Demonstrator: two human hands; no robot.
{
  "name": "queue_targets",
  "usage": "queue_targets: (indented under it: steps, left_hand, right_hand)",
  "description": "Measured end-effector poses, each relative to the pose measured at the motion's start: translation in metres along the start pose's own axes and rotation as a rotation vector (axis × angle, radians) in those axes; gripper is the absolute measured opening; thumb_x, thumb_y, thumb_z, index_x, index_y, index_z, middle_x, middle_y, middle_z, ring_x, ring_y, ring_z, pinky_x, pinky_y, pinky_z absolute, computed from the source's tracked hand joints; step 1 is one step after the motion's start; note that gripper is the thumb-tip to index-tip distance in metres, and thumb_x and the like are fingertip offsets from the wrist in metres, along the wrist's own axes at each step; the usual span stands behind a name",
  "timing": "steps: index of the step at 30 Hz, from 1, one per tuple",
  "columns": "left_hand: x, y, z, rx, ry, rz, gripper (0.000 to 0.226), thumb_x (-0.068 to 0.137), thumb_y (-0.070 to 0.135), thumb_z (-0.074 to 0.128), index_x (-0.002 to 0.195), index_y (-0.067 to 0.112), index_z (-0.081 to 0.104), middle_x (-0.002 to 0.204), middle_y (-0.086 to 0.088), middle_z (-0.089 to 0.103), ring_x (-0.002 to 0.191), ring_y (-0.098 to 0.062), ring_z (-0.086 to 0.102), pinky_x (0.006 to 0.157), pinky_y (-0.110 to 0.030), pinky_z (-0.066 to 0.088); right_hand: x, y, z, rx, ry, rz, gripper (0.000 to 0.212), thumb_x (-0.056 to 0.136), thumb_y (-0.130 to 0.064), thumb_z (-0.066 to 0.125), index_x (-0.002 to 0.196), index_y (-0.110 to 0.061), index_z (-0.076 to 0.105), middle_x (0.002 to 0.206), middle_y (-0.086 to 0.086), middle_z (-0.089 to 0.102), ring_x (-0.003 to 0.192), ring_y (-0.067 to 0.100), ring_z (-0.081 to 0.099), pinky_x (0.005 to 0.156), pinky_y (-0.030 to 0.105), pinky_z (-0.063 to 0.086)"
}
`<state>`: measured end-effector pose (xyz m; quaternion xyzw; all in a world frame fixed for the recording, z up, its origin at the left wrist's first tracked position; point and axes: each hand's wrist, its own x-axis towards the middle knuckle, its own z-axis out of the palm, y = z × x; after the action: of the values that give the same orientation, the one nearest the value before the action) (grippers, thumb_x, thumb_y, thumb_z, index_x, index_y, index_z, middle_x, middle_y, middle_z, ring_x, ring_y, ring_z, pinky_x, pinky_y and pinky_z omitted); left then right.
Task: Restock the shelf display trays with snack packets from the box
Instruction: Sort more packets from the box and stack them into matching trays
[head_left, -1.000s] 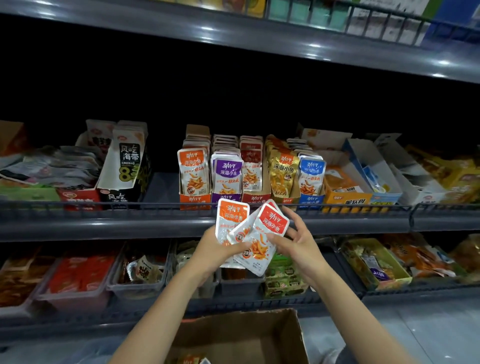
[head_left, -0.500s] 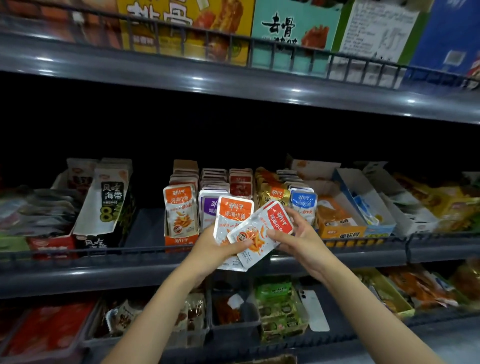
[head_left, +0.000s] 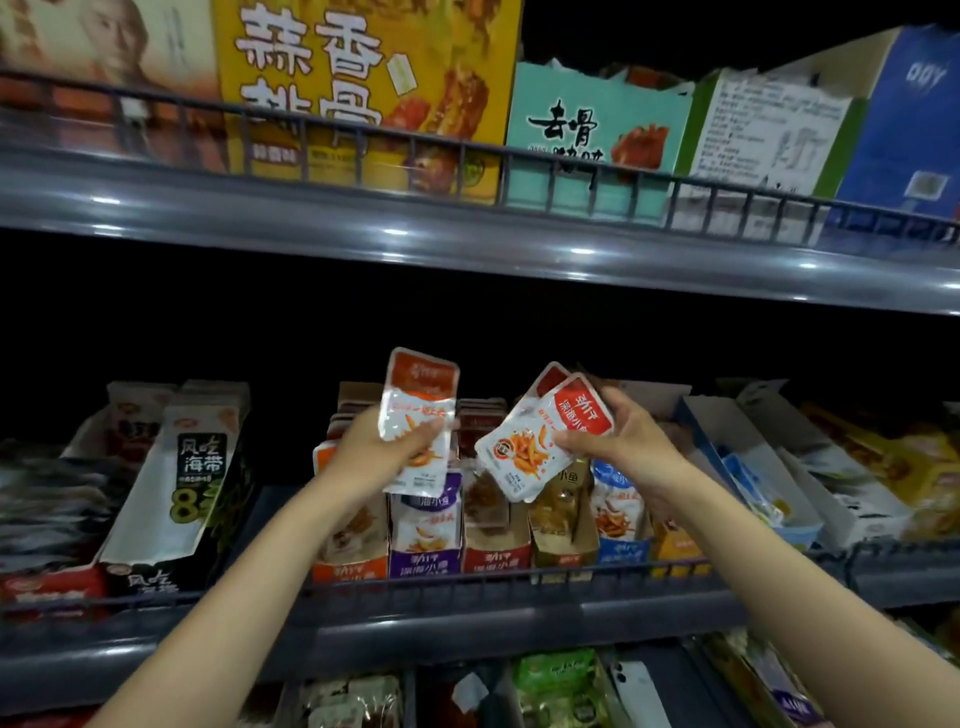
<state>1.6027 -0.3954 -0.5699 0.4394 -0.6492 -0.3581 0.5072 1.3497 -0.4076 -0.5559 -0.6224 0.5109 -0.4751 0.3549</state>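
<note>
My left hand (head_left: 382, 453) grips an orange-topped white snack packet (head_left: 418, 405) upright, in front of the orange display tray (head_left: 349, 570) on the middle shelf. My right hand (head_left: 621, 441) pinches two red-topped packets (head_left: 535, 441), tilted to the left, above the red tray (head_left: 496, 561). Beside these stand a purple tray (head_left: 425, 564), a gold tray (head_left: 563, 556) and a blue tray (head_left: 621, 551), each holding packets in rows. The supply box is out of view.
A wire rail (head_left: 519, 577) runs along the shelf's front edge. A black-and-white seaweed box (head_left: 182, 488) stands to the left, open white and blue cartons (head_left: 769, 467) to the right. Large boxes (head_left: 363, 88) fill the upper shelf. More snacks lie on the lower shelf (head_left: 561, 691).
Both hands have risen from below the shelf rail to the trays and drawn apart: the orange packet stays in my left hand, the red ones in my right. The camera has tilted up; the box left view.
</note>
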Motion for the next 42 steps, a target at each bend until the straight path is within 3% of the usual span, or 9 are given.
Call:
queue_targets:
  steps: [7, 9, 11, 15, 19, 21, 25, 30, 42]
  left_hand:
    - [0.005, -0.027, -0.014, -0.044, 0.05, -0.129, 0.011, 0.087, 0.035, 0.063, 0.097, 0.034, 0.06, 0.092, 0.011, 0.07, 0.077, 0.004, 0.065, 0.059, -0.013, 0.042]
    - [0.005, -0.029, -0.014, -0.065, 0.05, -0.132, 0.012, 0.086, 0.035, 0.063, 0.098, 0.034, 0.061, 0.089, 0.013, 0.071, 0.076, 0.004, 0.065, 0.058, -0.013, 0.043]
    - [0.006, -0.031, -0.013, -0.097, 0.046, -0.118, 0.01, 0.086, 0.032, 0.063, 0.096, 0.033, 0.062, 0.081, 0.017, 0.072, 0.072, 0.004, 0.066, 0.054, -0.01, 0.045]
    - [0.008, -0.034, -0.012, -0.114, 0.041, -0.105, 0.009, 0.087, 0.029, 0.062, 0.094, 0.034, 0.06, 0.077, 0.026, 0.07, 0.072, 0.008, 0.065, 0.056, -0.009, 0.045]
    - [0.009, -0.036, -0.012, -0.138, 0.043, -0.096, 0.011, 0.084, 0.031, 0.063, 0.095, 0.035, 0.061, 0.081, 0.026, 0.07, 0.077, 0.004, 0.067, 0.058, -0.009, 0.046]
    - [0.009, -0.036, -0.012, -0.157, 0.043, -0.096, 0.011, 0.086, 0.029, 0.063, 0.095, 0.035, 0.06, 0.08, 0.026, 0.07, 0.074, 0.005, 0.067, 0.056, -0.009, 0.046]
    - [0.01, -0.037, -0.011, -0.181, 0.055, -0.091, 0.009, 0.088, 0.024, 0.062, 0.093, 0.032, 0.06, 0.075, 0.027, 0.069, 0.07, 0.007, 0.066, 0.051, -0.005, 0.045]
    - [0.009, -0.039, -0.011, -0.197, 0.062, -0.096, 0.009, 0.089, 0.024, 0.061, 0.094, 0.031, 0.061, 0.079, 0.022, 0.071, 0.074, 0.002, 0.068, 0.053, -0.007, 0.047]
    - [0.008, -0.04, -0.015, -0.215, 0.084, -0.126, 0.015, 0.087, 0.026, 0.064, 0.101, 0.026, 0.063, 0.092, 0.003, 0.074, 0.081, -0.009, 0.071, 0.061, -0.016, 0.054]
  right_hand:
    - [0.041, 0.002, 0.01, -0.273, -0.117, 0.061, 0.03, 0.078, -0.013, 0.075, 0.104, -0.015, 0.061, 0.104, 0.004, 0.069, 0.087, 0.007, 0.066, 0.082, 0.025, 0.054]
    - [0.051, 0.006, 0.016, -0.383, -0.157, 0.041, 0.021, 0.081, -0.013, 0.073, 0.093, -0.018, 0.057, 0.093, -0.001, 0.067, 0.072, -0.006, 0.06, 0.068, 0.009, 0.05]
    - [0.058, 0.007, 0.024, -0.462, -0.204, 0.018, 0.027, 0.084, -0.01, 0.069, 0.1, -0.021, 0.051, 0.087, -0.013, 0.055, 0.064, -0.011, 0.051, 0.054, -0.001, 0.041]
    - [0.067, 0.01, 0.04, -0.576, -0.279, -0.063, 0.064, 0.083, -0.012, 0.071, 0.136, -0.026, 0.039, 0.122, -0.003, 0.054, 0.098, 0.004, 0.051, 0.064, -0.002, 0.041]
    - [0.075, 0.028, 0.054, -0.713, -0.324, -0.099, 0.074, 0.079, -0.018, 0.075, 0.14, -0.028, 0.035, 0.134, 0.003, 0.049, 0.121, 0.02, 0.051, 0.095, 0.029, 0.048]
    - [0.075, 0.033, 0.057, -0.767, -0.331, -0.142, 0.075, 0.08, -0.021, 0.074, 0.142, -0.026, 0.033, 0.136, 0.003, 0.048, 0.124, 0.019, 0.049, 0.099, 0.028, 0.043]
    - [0.077, 0.043, 0.061, -0.913, -0.294, -0.247, 0.072, 0.08, -0.026, 0.073, 0.141, -0.028, 0.035, 0.138, 0.0, 0.043, 0.125, 0.018, 0.045, 0.101, 0.027, 0.041]
    - [0.082, 0.061, 0.071, -1.063, -0.356, -0.116, 0.063, 0.076, -0.046, 0.072, 0.13, -0.027, 0.045, 0.123, -0.003, 0.059, 0.11, 0.017, 0.058, 0.091, 0.035, 0.05]
    - [0.072, 0.064, 0.079, -1.173, -0.224, -0.307, 0.048, 0.077, -0.043, 0.072, 0.117, -0.026, 0.052, 0.115, -0.002, 0.061, 0.104, 0.017, 0.058, 0.088, 0.029, 0.048]
